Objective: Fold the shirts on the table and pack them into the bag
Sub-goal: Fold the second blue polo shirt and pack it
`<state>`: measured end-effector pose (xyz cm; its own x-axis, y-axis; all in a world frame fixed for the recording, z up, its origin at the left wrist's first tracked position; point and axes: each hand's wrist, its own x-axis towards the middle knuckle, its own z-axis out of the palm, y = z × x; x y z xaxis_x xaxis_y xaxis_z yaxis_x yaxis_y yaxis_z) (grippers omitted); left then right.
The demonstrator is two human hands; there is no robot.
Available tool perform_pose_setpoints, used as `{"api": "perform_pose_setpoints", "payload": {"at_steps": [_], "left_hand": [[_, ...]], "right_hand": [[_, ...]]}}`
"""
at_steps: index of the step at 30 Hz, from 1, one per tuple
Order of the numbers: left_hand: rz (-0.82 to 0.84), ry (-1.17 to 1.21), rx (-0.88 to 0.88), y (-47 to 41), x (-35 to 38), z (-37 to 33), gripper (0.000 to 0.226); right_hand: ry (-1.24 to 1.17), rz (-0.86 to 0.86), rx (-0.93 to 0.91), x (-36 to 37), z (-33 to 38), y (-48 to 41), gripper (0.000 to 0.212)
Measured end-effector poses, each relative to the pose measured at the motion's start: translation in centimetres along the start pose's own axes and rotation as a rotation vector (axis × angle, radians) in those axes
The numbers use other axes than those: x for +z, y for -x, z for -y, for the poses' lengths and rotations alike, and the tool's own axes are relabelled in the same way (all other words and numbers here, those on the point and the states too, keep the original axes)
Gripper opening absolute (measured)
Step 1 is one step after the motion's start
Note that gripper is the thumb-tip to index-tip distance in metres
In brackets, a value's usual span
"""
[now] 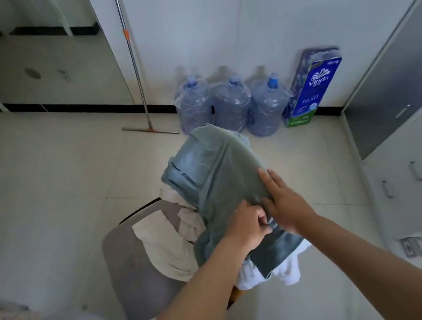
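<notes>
Both forearms stretched out from the bottom edge toward the middle. The left hand [247, 228] pinched a fold of the grey-green shirt [213, 165] with curled fingers, and the right hand [284, 200] lay flat on it just beside, fingers straight. The shirt hung draped above pale clothes [163, 247] heaped on a grey chair [131, 272]. Beyond, three water jugs [231, 105], a tissue pack [310, 88] and a squeegee [137, 74] stood against the wall.

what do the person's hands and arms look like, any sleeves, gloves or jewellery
Nothing is worn that the view shows. The left hand and right hand have no gloves, and no rings show on the fingers. The left forearm and right forearm are uncovered to the frame edge: no sleeve, watch or bracelet.
</notes>
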<state>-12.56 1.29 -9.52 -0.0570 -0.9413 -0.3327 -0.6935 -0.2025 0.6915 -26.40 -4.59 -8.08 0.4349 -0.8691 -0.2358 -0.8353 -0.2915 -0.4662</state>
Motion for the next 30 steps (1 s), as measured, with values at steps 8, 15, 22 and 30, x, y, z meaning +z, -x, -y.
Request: {"api": "perform_pose_setpoints", "payload": {"at_steps": [8, 15, 22, 30], "left_hand": [[-0.256, 0.065, 0.051, 0.8, -3.4, 0.3, 0.015], [-0.289, 0.207, -0.041, 0.3, -11.0, -0.5, 0.013], [-0.232, -0.254, 0.103, 3.0, -13.2, 1.9, 0.055], [-0.511, -0.322, -0.096, 9.0, -20.9, 5.3, 0.033]], "right_hand": [[0.064, -0.017, -0.131, -1.5, -0.5, 2.0, 0.08], [-0.015, -0.386, -0.147, -3.6, 1.9, 0.1, 0.031], [-0.168, -0.348, -0.282, -6.3, 7.4, -2.4, 0.04], [0.11, -0.293, -0.047, -6.0, 13.8, -2.9, 0.015]]}}
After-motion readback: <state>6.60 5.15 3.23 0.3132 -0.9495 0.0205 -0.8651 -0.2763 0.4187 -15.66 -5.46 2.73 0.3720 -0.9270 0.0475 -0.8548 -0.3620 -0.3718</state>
